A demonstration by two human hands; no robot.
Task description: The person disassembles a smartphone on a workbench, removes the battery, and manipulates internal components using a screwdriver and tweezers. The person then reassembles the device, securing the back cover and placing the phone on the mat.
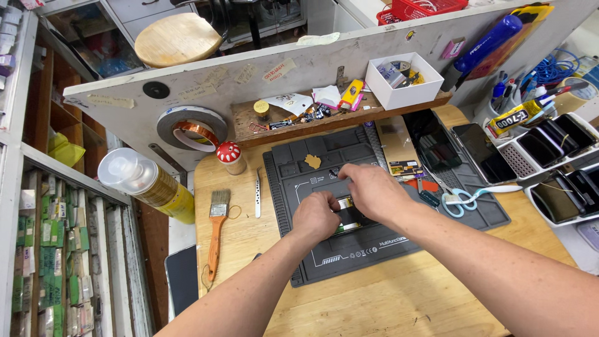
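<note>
A small dark phone-like device with its inside showing lies on the grey repair mat. My left hand rests on the device's left side, fingers curled onto it. My right hand reaches over its upper end, fingertips pinched at the device's top edge; I cannot tell if a small part is held there. Most of the device is hidden under both hands.
On the wooden bench lie a paintbrush, metal tweezers, scissors and dark phones. A mushroom-shaped bottle, tape roll, spray can and white parts box stand behind the mat. Trays of phones sit at right.
</note>
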